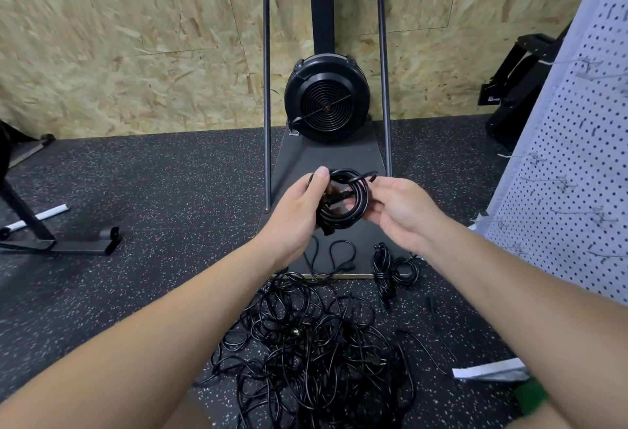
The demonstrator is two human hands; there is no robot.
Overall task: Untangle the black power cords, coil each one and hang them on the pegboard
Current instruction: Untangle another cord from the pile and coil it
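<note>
A coiled black power cord (353, 201) is held up between both hands at chest height. My left hand (299, 211) grips the coil's left side, thumb up over the loops. My right hand (397, 211) pinches the coil's right side, where one cord end sticks out at the top. Below, a big tangle of black cords (312, 347) lies on the speckled floor. A smaller bundled cord (394, 272) lies to the right of it. The white pegboard (577, 163) with metal hooks leans at the right edge.
A black fan-wheel exercise machine (326, 99) with a tube frame and flat base stands straight ahead against the chipboard wall. Another machine's foot (68, 241) sits at the left. A white and green package (492, 372) lies at lower right.
</note>
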